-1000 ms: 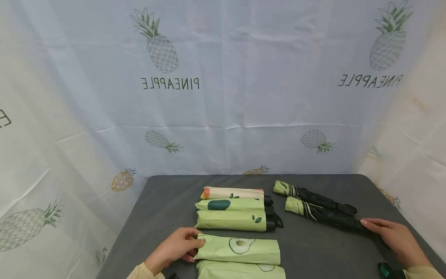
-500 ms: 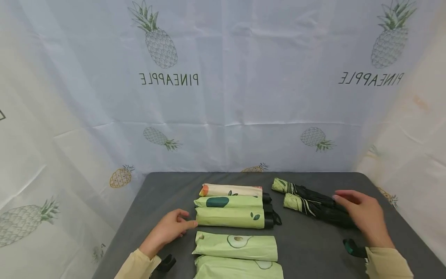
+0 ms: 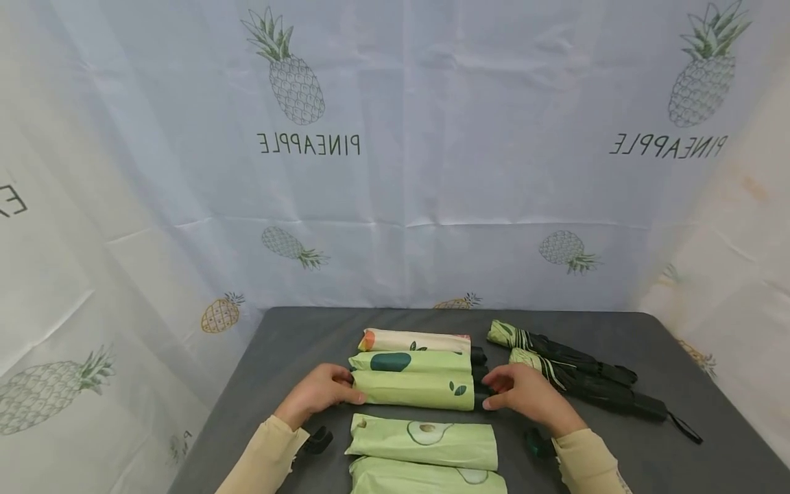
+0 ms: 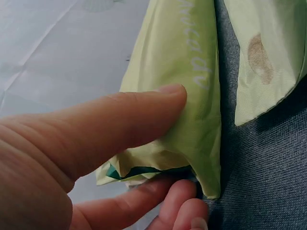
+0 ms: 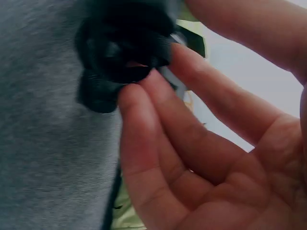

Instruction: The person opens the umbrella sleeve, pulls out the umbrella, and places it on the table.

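In the head view a folded umbrella (image 3: 413, 390) in a light green sleeve with two dark leaves lies across the table. My left hand (image 3: 319, 394) pinches its left end; the left wrist view shows the thumb on the sleeve (image 4: 196, 120) and curled fingers beneath its edge. At the other end, my right hand (image 3: 527, 394) grips the black handle (image 5: 129, 52), its fingertips at the strap side. Directly behind lie another green-sleeved umbrella (image 3: 426, 361) with a dark green patch and a cream one (image 3: 420, 340).
Two avocado-printed sleeved umbrellas (image 3: 426, 442) lie nearer, in front of the gripped one. To the right rest two black-and-green umbrellas (image 3: 611, 394) without sleeves, slanting. The grey table (image 3: 296, 336) meets a pineapple-print curtain (image 3: 401, 171) at the back.
My right hand has left the black umbrella at the right and moved left to the green umbrella's handle. My left hand has let go of the avocado-printed umbrella and moved back to the leaf-printed one.
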`<state>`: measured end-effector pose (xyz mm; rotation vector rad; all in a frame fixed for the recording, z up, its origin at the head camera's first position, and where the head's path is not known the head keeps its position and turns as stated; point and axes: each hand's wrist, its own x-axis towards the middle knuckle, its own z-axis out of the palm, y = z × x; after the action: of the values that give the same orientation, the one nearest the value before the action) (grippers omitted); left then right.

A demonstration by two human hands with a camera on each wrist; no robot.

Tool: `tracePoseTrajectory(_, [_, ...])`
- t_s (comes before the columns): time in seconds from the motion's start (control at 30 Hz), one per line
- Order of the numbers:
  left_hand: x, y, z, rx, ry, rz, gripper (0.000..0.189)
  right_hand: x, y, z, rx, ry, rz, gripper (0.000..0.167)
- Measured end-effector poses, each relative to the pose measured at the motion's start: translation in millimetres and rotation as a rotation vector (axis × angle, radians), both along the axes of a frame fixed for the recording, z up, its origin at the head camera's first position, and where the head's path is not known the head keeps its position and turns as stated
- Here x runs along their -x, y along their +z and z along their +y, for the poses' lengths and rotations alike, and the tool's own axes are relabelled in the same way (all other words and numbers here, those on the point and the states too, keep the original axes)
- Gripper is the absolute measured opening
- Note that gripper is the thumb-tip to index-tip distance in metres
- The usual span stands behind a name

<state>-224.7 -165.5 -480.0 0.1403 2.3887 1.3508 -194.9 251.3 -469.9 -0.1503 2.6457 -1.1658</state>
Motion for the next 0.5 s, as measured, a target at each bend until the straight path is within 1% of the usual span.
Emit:
tracePoseTrajectory(0.07, [-0.7,-1.1,1.4,0.002,0.001,0.0,0.039,-0.9,-4.1,-1.3,-0.033,0.018,0.01,0.043])
tracePoseTrajectory(0.17, [-1.7,-1.5,3.0,0.009,0.007,0.004,0.041,-1.6,-8.8,-2.5,-0.055,0.042,0.034,0.043])
tracePoseTrajectory(0.27, [-2.2,-1.5,3.9,0.009,0.008,0.02,0.039,-1.5,-11.2,-3.8,-0.064,0.038,0.05,0.042])
tracePoseTrajectory(0.37, [-2.6,-0.6,3.8,0.003,-0.004,0.023,0.026,-1.5,-10.6,-3.7,-0.072,0.025,0.043,0.04])
tracePoseTrajectory(0.4, [-2.8,0.3,3.4,0.0,-0.01,0.018,0.024,-1.6,-9.3,-3.2,-0.067,0.019,0.035,0.039])
tracePoseTrajectory(0.5, [-3.4,5.8,0.4,-0.003,-0.03,0.009,0.026,-1.9,-2.8,1.6,-0.031,0.039,0.021,0.041])
